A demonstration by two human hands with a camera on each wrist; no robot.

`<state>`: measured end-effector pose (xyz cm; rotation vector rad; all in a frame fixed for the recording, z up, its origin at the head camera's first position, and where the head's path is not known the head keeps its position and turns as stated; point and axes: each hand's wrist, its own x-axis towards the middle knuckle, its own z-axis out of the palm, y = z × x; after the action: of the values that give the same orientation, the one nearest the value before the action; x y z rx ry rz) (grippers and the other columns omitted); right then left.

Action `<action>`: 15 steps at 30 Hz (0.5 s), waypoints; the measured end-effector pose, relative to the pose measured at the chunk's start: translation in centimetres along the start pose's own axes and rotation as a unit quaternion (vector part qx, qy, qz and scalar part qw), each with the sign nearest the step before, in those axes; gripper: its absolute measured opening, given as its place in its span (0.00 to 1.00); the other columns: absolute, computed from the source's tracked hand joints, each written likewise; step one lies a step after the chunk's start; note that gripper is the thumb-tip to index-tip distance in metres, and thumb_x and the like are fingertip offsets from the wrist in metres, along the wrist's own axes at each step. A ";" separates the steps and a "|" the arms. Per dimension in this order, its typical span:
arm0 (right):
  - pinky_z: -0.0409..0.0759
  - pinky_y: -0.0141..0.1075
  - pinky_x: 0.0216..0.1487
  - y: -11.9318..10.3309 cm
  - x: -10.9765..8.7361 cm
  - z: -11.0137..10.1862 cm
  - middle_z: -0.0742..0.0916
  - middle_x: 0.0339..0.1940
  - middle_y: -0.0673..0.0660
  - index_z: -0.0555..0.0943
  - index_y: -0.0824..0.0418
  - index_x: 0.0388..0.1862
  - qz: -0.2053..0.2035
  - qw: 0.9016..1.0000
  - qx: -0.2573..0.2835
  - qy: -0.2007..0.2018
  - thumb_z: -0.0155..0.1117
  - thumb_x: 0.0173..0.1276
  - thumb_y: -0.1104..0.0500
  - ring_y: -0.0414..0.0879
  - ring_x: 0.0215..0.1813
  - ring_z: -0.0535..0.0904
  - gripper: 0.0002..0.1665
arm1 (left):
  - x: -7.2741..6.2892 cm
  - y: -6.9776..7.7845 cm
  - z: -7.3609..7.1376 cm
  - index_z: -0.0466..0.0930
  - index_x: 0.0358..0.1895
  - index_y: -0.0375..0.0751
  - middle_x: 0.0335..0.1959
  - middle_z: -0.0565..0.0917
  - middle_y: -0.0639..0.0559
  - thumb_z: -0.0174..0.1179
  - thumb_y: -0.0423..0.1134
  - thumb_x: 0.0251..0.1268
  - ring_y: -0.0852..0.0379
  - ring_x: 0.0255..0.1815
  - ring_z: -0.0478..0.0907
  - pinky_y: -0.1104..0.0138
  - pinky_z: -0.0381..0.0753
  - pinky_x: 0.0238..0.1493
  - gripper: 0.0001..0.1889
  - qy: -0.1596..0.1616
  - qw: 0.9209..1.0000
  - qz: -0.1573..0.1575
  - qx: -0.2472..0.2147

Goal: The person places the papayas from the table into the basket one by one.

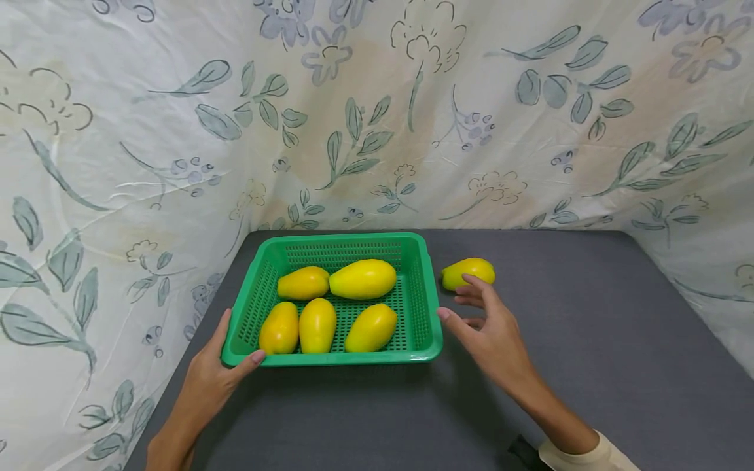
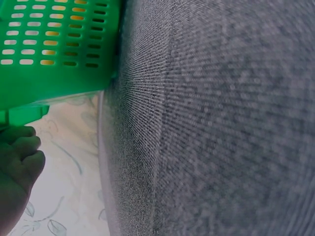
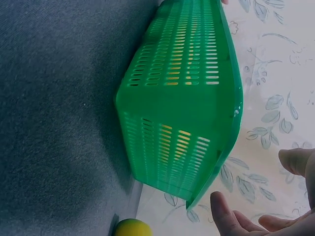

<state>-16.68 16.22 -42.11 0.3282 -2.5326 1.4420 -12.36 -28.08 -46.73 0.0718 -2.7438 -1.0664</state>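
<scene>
A green plastic basket (image 1: 330, 359) with slotted walls stands on the grey tabletop. Inside it lie several oblong yellow fruits, shaped like mangoes, among them a large one (image 1: 363, 279) at the back and another (image 1: 371, 328) at the front right. My left hand (image 1: 209, 379) grips the basket's front left corner, thumb over the rim and fingers along the outer side. Beside the basket's right rim, my right hand (image 1: 491, 333) is held with thumb and fingers spread, nothing between them. One more yellow fruit (image 1: 469, 273) lies on the table just beyond the right fingertips, partly covered by them.
The grey cloth-covered table (image 1: 589, 340) extends to the right of the basket and in front of it. Floral fabric (image 1: 365, 150) hangs behind the table and along both sides. A dark object (image 1: 526, 453) shows at the right sleeve.
</scene>
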 end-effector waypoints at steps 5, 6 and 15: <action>0.85 0.40 0.56 0.6 0.1 -0.1 0.79 0.71 0.61 0.60 0.60 0.84 0.002 1.000 -0.011 0.003 0.70 0.77 0.45 0.53 0.68 0.79 0.47 | 0.0 -0.1 0.1 0.41 0.88 0.42 0.80 0.64 0.28 0.71 0.53 0.71 0.37 0.68 0.72 0.46 0.71 0.61 0.56 0.004 1.000 0.002 0.003; 0.84 0.38 0.55 0.7 0.2 -0.2 0.79 0.71 0.61 0.60 0.60 0.84 0.003 1.000 -0.013 0.003 0.70 0.77 0.45 0.53 0.68 0.79 0.47 | 0.0 -0.1 0.1 0.41 0.88 0.42 0.80 0.65 0.28 0.71 0.53 0.71 0.38 0.67 0.72 0.47 0.71 0.60 0.55 0.006 1.000 0.002 0.005; 0.84 0.54 0.57 1.9 0.8 -0.4 0.79 0.72 0.62 0.60 0.61 0.84 0.005 1.000 -0.025 0.016 0.69 0.76 0.44 0.56 0.68 0.79 0.48 | 0.0 -0.2 0.1 0.40 0.89 0.43 0.81 0.63 0.28 0.71 0.53 0.71 0.37 0.69 0.71 0.43 0.71 0.61 0.56 0.001 1.000 0.003 0.000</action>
<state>-17.96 17.41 -43.26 0.2813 -2.5438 1.3724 -12.42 -28.16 -46.93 0.0634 -2.7399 -1.0639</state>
